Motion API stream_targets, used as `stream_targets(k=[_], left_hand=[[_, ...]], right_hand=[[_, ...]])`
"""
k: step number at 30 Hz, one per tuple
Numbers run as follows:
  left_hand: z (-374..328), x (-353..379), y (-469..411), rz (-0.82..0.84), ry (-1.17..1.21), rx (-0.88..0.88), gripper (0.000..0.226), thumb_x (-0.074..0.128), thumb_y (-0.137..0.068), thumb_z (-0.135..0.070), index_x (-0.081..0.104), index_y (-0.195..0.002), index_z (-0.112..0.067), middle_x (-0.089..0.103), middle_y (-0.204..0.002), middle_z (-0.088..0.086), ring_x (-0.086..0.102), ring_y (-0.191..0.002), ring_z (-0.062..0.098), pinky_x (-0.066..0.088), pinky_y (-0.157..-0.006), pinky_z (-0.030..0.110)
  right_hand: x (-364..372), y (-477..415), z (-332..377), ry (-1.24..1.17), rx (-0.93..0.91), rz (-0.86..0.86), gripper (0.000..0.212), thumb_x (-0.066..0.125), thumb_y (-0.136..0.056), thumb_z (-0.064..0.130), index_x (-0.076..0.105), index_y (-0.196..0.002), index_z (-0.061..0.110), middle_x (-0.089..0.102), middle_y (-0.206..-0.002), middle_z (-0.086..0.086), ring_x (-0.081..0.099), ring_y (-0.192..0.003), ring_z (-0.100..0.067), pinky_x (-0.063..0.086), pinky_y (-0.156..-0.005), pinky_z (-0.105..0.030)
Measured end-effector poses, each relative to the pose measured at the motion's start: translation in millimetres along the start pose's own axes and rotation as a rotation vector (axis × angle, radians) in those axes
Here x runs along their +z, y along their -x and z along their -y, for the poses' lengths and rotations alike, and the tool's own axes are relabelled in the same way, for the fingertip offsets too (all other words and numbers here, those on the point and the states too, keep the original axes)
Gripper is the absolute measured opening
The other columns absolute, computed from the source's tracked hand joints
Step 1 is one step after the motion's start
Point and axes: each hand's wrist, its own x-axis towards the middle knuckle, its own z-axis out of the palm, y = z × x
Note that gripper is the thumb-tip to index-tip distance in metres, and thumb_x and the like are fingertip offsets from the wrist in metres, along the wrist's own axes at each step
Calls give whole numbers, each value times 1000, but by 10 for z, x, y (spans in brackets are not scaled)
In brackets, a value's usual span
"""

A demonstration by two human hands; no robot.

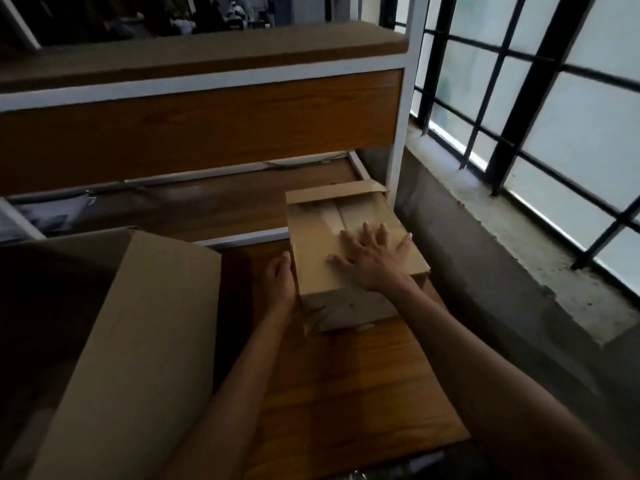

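The right hand (pixel 369 259) lies flat with fingers spread on top of the small cardboard box (pixel 346 251) on the table (pixel 346 393), while the left hand (pixel 280 275) presses its left side with straight fingers.

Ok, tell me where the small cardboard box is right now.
The small cardboard box sits right of centre in the head view, on the wooden shelf beside the barred window, right hand flat on top, left hand against its left side.
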Motion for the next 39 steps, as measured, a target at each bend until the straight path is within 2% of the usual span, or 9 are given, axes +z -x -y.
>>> stream_targets(k=[2, 7, 15, 18, 22, 27, 30, 34, 39], left_hand=[[-37, -42, -24, 75, -29, 166, 41, 45, -102, -41, 54, -132, -15, 62, -115, -1, 55, -93, 6, 42, -73, 25], [-132, 31, -13, 208, -368, 416, 68, 55, -97, -24, 19, -155, -26, 31, -157, 4, 39, -138, 24, 44, -106, 47], [-264, -154, 194, 129, -332, 824, 31, 43, -102, -27, 58, -125, -13, 57, -121, 4, 53, -112, 14, 42, -90, 27], [-601, -266, 339, 210, -25, 656, 36, 34, -105, -33, 64, -106, -15, 67, -97, 8, 63, -89, 18, 48, -76, 29], [-813, -607, 422, 618, 32, 217, 40, 31, -106, -32, 66, -119, -17, 60, -121, 9, 57, -109, 27, 51, -82, 36], [-771, -670, 641, 814, -185, 154, 31, 40, -103, -17, 64, -121, -13, 66, -120, 14, 63, -110, 29, 52, -87, 38], [-625, -475, 791, 729, -546, 323, 24, 49, -100, -18, 59, -122, -20, 63, -125, 10, 62, -109, 24, 52, -89, 38], [-437, -107, 776, 333, -791, 471, 42, 60, -94, -29, 55, -134, -15, 57, -129, 6, 57, -110, 21, 51, -89, 36], [-122, 18, 492, 185, -636, 287, 62, 58, -93, -45, 33, -147, -27, 50, -142, 6, 54, -119, 25, 47, -90, 38]], right_hand=[[-16, 10, 22, -4, 10, -10, 78, 16, -84, 83, 9, -152, 45, 6, -164, -6, -3, -149, -41, -7, -107, -78], [-1, 162, 56, 7, 28, -24, 75, 19, -88, 80, 11, -153, 44, 16, -161, -5, 5, -148, -39, 3, -114, -67], [-45, 455, 246, -16, 58, -582, 66, 43, -82, 69, 49, -128, 21, 46, -127, -15, 39, -119, -37, 31, -101, -54], [-167, 508, 189, 11, 17, -746, 55, 46, -85, 66, 56, -112, 18, 50, -113, -14, 44, -106, -33, 33, -96, -51], [-410, 723, 37, -85, -184, -865, 33, 49, -91, 53, 57, -85, 20, 53, -84, 1, 50, -79, -19, 37, -81, -39], [-823, 1214, -137, -208, -82, -409, 49, 46, -95, 59, 57, -65, 21, 55, -58, 6, 51, -52, -8, 41, -57, -26], [-887, 1331, -220, -260, -16, 46, 44, 51, -94, 57, 65, -76, 20, 68, -72, 3, 66, -63, -11, 53, -60, -25], [-585, 1139, -349, -167, -106, -169, 29, 58, -93, 50, 65, -100, 24, 65, -114, 0, 60, -98, -15, 48, -76, -28], [-182, 808, -583, -367, 161, -14, 79, 61, -86, 61, 26, -150, 33, 21, -160, -13, 35, -138, -38, 40, -103, -55]])
